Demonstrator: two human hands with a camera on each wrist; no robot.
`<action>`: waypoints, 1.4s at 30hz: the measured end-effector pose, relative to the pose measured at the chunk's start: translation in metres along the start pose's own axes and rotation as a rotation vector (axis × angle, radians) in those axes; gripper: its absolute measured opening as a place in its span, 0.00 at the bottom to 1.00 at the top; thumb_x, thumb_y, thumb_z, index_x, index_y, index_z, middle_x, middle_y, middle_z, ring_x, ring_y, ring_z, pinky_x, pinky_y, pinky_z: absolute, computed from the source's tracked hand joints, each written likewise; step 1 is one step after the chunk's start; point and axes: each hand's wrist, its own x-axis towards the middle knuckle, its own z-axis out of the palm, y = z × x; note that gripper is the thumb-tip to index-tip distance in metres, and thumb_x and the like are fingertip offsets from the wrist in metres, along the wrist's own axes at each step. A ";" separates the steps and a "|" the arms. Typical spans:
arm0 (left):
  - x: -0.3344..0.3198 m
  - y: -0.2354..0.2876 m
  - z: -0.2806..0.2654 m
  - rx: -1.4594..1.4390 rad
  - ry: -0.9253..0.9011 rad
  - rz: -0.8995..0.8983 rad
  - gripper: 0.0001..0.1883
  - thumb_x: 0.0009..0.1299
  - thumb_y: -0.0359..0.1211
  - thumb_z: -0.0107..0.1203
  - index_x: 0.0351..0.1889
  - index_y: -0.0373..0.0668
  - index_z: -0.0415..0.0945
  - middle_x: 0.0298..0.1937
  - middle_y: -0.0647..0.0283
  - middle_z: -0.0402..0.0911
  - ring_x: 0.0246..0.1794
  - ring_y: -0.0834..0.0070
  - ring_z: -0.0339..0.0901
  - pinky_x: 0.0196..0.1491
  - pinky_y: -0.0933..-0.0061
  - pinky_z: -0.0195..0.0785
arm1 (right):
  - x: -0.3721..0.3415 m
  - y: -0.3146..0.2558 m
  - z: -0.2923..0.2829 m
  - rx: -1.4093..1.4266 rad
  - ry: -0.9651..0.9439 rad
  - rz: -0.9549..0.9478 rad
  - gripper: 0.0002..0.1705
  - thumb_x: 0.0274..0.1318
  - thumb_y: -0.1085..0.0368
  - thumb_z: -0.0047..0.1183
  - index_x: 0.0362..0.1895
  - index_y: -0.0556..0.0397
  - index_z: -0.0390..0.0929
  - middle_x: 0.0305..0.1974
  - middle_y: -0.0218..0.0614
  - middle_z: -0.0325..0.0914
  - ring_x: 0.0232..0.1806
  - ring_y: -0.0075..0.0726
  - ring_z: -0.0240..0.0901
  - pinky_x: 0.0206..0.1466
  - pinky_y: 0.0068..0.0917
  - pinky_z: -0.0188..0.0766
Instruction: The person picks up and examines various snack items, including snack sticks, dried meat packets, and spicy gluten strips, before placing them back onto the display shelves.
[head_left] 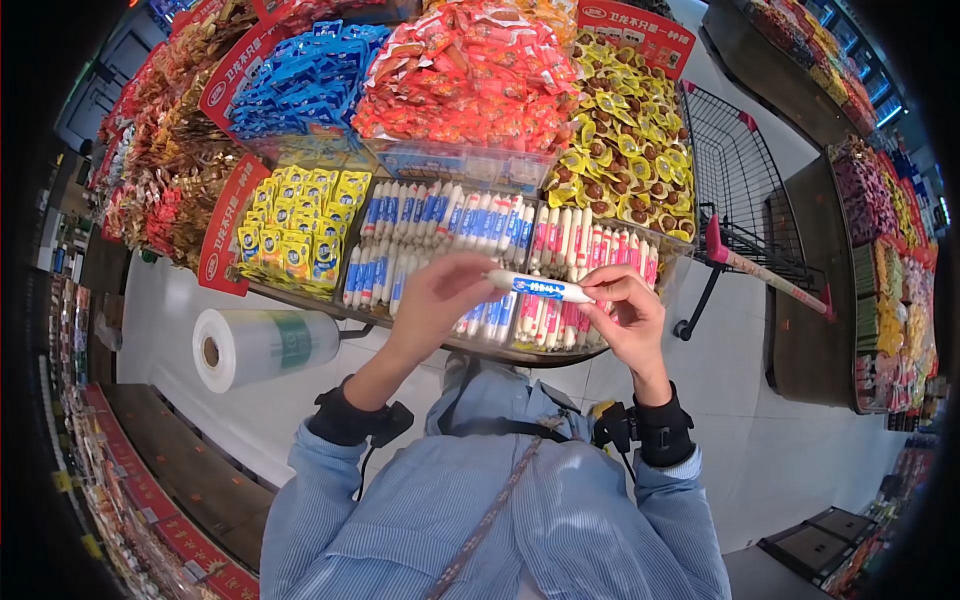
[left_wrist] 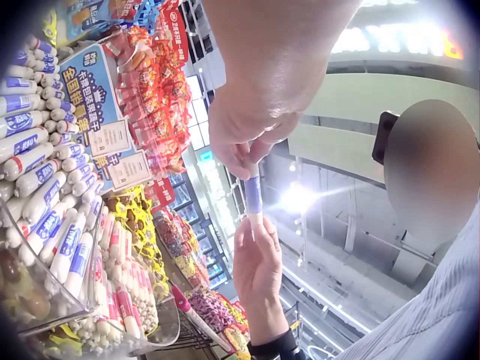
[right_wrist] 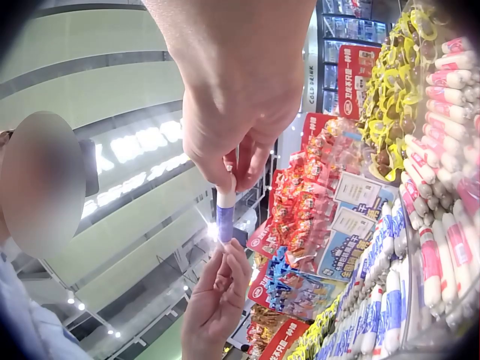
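Note:
A white stick-shaped pack with a blue label (head_left: 540,287) is held level between both hands, above bins of similar sticks. My left hand (head_left: 440,305) pinches one end of it, and my right hand (head_left: 628,312) pinches the other end between thumb and fingers. The left wrist view shows the left hand (left_wrist: 259,97) gripping the stick (left_wrist: 253,196) from above, with the right hand (left_wrist: 259,274) at its far end. In the right wrist view the right hand (right_wrist: 236,105) holds one end of the stick (right_wrist: 225,217). Below lie blue-labelled sticks (head_left: 490,220) and pink-labelled sticks (head_left: 600,245).
Yellow packs (head_left: 295,225), blue packs (head_left: 310,80), red packs (head_left: 465,80) and yellow-wrapped items (head_left: 630,130) fill neighbouring bins. A plastic bag roll (head_left: 265,345) is at the left. A shopping cart (head_left: 740,165) stands at the right of the display.

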 end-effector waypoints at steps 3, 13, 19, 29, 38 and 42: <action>0.000 0.000 -0.001 -0.017 -0.001 -0.001 0.11 0.63 0.25 0.51 0.44 0.33 0.70 0.39 0.57 0.77 0.39 0.72 0.77 0.46 0.72 0.71 | 0.001 0.000 0.000 0.048 0.005 0.035 0.11 0.40 0.82 0.56 0.33 0.62 0.74 0.38 0.40 0.72 0.39 0.31 0.70 0.43 0.24 0.68; -0.001 -0.006 -0.008 -0.032 -0.044 -0.054 0.10 0.64 0.25 0.50 0.43 0.34 0.70 0.38 0.59 0.77 0.39 0.73 0.76 0.45 0.73 0.71 | 0.000 0.000 0.000 0.097 0.007 0.129 0.11 0.42 0.80 0.56 0.35 0.63 0.75 0.38 0.41 0.72 0.41 0.31 0.70 0.44 0.23 0.67; 0.003 -0.023 -0.009 0.526 -0.205 -0.081 0.10 0.61 0.29 0.56 0.40 0.37 0.76 0.37 0.66 0.78 0.36 0.81 0.74 0.41 0.79 0.68 | 0.000 0.015 0.002 -0.070 -0.137 0.313 0.10 0.47 0.76 0.55 0.38 0.58 0.75 0.37 0.37 0.74 0.38 0.25 0.71 0.40 0.19 0.67; -0.023 -0.071 -0.007 0.594 -0.153 -0.171 0.08 0.57 0.30 0.58 0.31 0.35 0.74 0.27 0.57 0.76 0.28 0.71 0.75 0.31 0.73 0.66 | -0.020 0.048 0.011 -0.128 -0.397 0.519 0.12 0.52 0.70 0.52 0.42 0.58 0.73 0.39 0.34 0.72 0.36 0.25 0.71 0.38 0.21 0.68; 0.002 -0.099 -0.027 1.066 0.110 0.134 0.09 0.57 0.29 0.56 0.27 0.34 0.68 0.25 0.53 0.70 0.26 0.58 0.70 0.30 0.64 0.63 | -0.027 0.063 0.009 -0.168 -0.410 0.644 0.14 0.55 0.66 0.51 0.45 0.58 0.70 0.40 0.32 0.72 0.36 0.24 0.70 0.41 0.22 0.68; 0.005 -0.106 -0.020 1.080 0.109 0.145 0.09 0.58 0.29 0.54 0.29 0.33 0.67 0.30 0.49 0.71 0.31 0.53 0.70 0.34 0.60 0.63 | -0.027 0.060 0.008 -0.188 -0.431 0.661 0.13 0.56 0.65 0.50 0.45 0.57 0.71 0.36 0.30 0.73 0.35 0.20 0.68 0.40 0.21 0.66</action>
